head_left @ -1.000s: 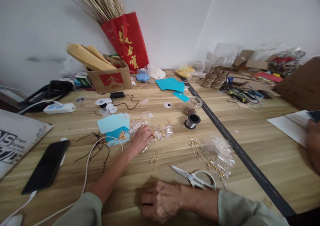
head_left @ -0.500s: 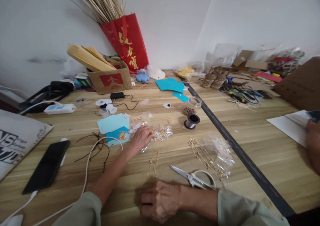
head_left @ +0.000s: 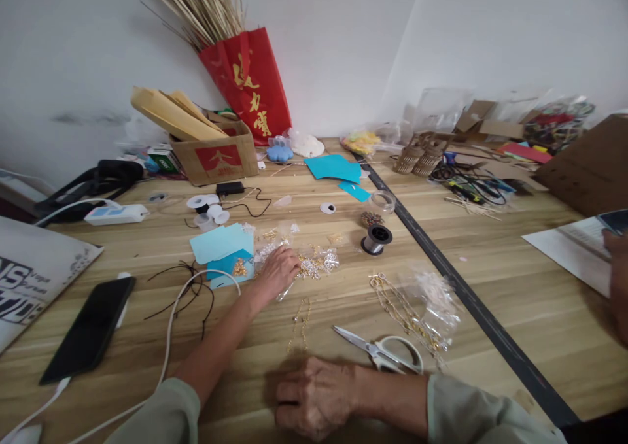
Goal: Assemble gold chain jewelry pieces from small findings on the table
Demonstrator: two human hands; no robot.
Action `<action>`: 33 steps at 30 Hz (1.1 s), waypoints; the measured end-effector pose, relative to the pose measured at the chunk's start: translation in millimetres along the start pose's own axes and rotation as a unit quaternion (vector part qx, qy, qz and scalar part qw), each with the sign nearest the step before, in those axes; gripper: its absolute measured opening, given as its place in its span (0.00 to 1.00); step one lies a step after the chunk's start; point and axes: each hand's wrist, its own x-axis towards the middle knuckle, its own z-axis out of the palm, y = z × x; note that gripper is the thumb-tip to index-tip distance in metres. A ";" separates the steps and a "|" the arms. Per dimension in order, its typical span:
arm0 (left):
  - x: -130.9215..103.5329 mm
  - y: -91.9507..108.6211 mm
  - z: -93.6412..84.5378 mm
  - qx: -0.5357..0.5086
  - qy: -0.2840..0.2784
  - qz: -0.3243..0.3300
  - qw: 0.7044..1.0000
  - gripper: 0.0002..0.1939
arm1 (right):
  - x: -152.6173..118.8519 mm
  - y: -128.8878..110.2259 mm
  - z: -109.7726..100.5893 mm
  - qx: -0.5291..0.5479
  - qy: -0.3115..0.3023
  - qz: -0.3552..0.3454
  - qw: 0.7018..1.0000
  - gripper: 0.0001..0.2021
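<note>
My left hand (head_left: 279,271) reaches forward over the table, its fingers bent together at a pile of small gold and silver beads and findings (head_left: 310,266). Its fingertips are hidden, and so is whatever they pinch. Beneath and behind this hand lie clear plastic bags (head_left: 267,250). Close to the front edge, my right hand (head_left: 316,398) rests curled on the tabletop, the inside of its fist out of sight. A thin gold chain (head_left: 307,320) lies just beyond the right hand. Scissors (head_left: 377,349) with pale handles lie beside my right forearm, blades pointing left.
Several gold chains (head_left: 397,307) lie by a plastic bag (head_left: 434,293). A wire spool (head_left: 377,239) stands near a clear jar (head_left: 373,218). Blue cards (head_left: 223,241), a white cable (head_left: 169,339) and a phone (head_left: 88,329) occupy the left. Another person's hand (head_left: 618,267) shows at far right.
Both my hands stay practically where they were. At the far right, the other person's hand has shifted slightly with the phone-like object above the white paper.
</note>
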 end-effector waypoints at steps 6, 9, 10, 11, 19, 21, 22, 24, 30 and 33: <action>-0.7 0.0 1.5 0.011 0.002 0.014 1.000 0.13 | -0.8 0.6 1.0 0.004 -0.007 -0.002 1.000 0.03; -0.4 0.4 2.6 0.009 0.004 0.012 1.000 0.13 | -0.7 1.2 0.3 0.007 -0.005 -0.005 1.000 0.03; -0.2 0.4 2.7 0.007 0.005 0.011 1.000 0.14 | -0.7 1.3 0.3 0.008 -0.002 -0.005 1.000 0.03; 0.0 0.3 2.6 0.003 0.006 0.009 1.000 0.14 | -0.8 1.4 0.3 0.009 -0.001 -0.006 1.000 0.03; 0.6 -4.2 -1.8 -0.029 0.012 -0.028 0.999 0.11 | -1.4 -0.1 0.0 0.004 0.001 0.005 1.000 0.03; 0.2 -4.2 -1.7 -0.031 0.009 -0.029 0.999 0.10 | -1.0 -0.1 -0.6 0.003 0.000 0.004 1.000 0.03; -0.1 -4.1 -1.2 -0.031 0.006 -0.026 0.999 0.09 | -0.8 0.0 -0.6 0.002 -0.001 0.004 1.000 0.03; -0.7 -3.7 0.5 -0.028 0.000 -0.018 0.999 0.08 | -0.9 0.0 0.2 0.001 -0.004 0.004 1.000 0.03; -2.6 -2.0 3.9 -0.007 -0.008 0.005 1.000 0.10 | -1.9 -0.2 3.0 0.001 -0.013 0.006 1.000 0.03; -5.0 -0.5 2.9 -0.001 -0.008 0.015 1.000 0.11 | -1.1 0.5 1.8 0.006 -0.005 -0.001 1.000 0.03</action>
